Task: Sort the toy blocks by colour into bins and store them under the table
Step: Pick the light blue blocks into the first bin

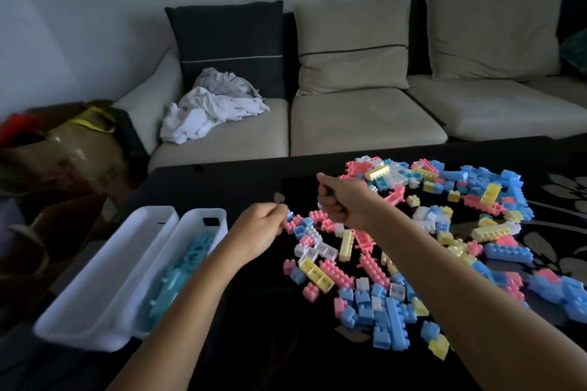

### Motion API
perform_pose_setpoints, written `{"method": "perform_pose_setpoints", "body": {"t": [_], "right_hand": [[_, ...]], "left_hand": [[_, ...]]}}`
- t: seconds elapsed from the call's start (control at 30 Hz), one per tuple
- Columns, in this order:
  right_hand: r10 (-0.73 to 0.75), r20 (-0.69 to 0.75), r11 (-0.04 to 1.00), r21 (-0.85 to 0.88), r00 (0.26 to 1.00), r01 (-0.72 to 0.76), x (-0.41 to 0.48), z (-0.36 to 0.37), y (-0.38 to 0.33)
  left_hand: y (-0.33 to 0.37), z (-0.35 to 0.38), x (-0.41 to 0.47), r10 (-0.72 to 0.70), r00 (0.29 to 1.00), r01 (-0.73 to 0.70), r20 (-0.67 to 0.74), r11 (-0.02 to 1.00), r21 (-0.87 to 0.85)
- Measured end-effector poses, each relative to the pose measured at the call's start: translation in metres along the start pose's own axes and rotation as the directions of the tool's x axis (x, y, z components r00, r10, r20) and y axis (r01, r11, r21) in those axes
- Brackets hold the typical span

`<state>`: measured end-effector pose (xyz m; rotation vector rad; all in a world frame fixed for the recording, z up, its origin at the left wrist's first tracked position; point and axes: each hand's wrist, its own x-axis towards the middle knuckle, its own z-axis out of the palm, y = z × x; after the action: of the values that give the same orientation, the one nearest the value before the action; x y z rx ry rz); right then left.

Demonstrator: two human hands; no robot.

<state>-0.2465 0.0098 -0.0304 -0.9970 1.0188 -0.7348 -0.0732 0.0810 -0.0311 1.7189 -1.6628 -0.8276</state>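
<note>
— Which step is judged to be in hand?

— Sorting, and only an early part of it. Most of the blocks (444,216) are spread loose over the right half of the table (222,174), with pink, blue, yellow and white mixed together. Two white bins are set side by side at the table's left edge, towards its near corner. Pale teal blocks (187,260) are gathered in the right bin (197,212). Nothing can be made out in the left bin (127,251).

— How are the hands held?

— The right hand (344,203) is closed into a fist over the middle of the table, at the left fringe of the spread. A sliver of teal is seen inside it, so a teal piece (333,197) is taken to be gripped. The left hand (259,232) is held with its fingers curled and its tips right at some small pink and blue blocks (297,225). Whether anything is pinched there cannot be told, since that spot is blurred.

— What is called for next?

— The fist would need to be carried left until it is over the right bin, then opened so the piece is dropped among its like. A second colour is then to be given to the left bin. Storage under the table is not yet reached. Because the bins are placed so near the edge, care is needed that they are not knocked off.
</note>
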Motion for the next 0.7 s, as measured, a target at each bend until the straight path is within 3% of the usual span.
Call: {"method": "perform_pose_setpoints", "body": {"t": [0.13,0.27,0.43,0.5,0.57,0.63,0.7], "right_hand": [[0.046,0.089,0.997,-0.066,0.995,-0.04,0.005,0.068,-0.002],[0.063,0.175,0.998,-0.015,0.983,-0.061,0.017,0.126,0.001],[0.023,0.19,1.0,0.014,0.981,-0.026,0.031,0.186,0.011],[0.02,0.222,0.986,-0.168,0.975,0.018,0.038,0.198,0.015],[-0.035,0.238,0.818,-0.551,0.971,0.165,0.044,0.2,0.017],[-0.169,0.234,0.508,-0.812,0.958,0.288,0.054,0.198,0.02],[-0.286,0.28,0.197,-0.919,0.916,0.342,0.063,0.2,0.023]], "left_hand": [[-0.047,-0.043,-0.038,-0.078,0.98,0.103,-0.184,0.985,0.136],[-0.082,-0.076,-0.06,-0.102,0.952,0.187,-0.288,0.939,0.287],[-0.102,-0.088,-0.072,-0.012,0.955,0.076,-0.295,0.976,0.205],[-0.11,-0.092,-0.078,0.032,0.954,0.025,-0.297,0.982,0.187],[-0.117,-0.096,-0.082,0.057,0.953,0.004,-0.296,0.98,0.201],[-0.121,-0.098,-0.087,0.068,0.961,-0.016,-0.269,0.981,0.192],[-0.126,-0.1,-0.09,0.079,0.97,-0.036,-0.229,0.981,0.189]]}}
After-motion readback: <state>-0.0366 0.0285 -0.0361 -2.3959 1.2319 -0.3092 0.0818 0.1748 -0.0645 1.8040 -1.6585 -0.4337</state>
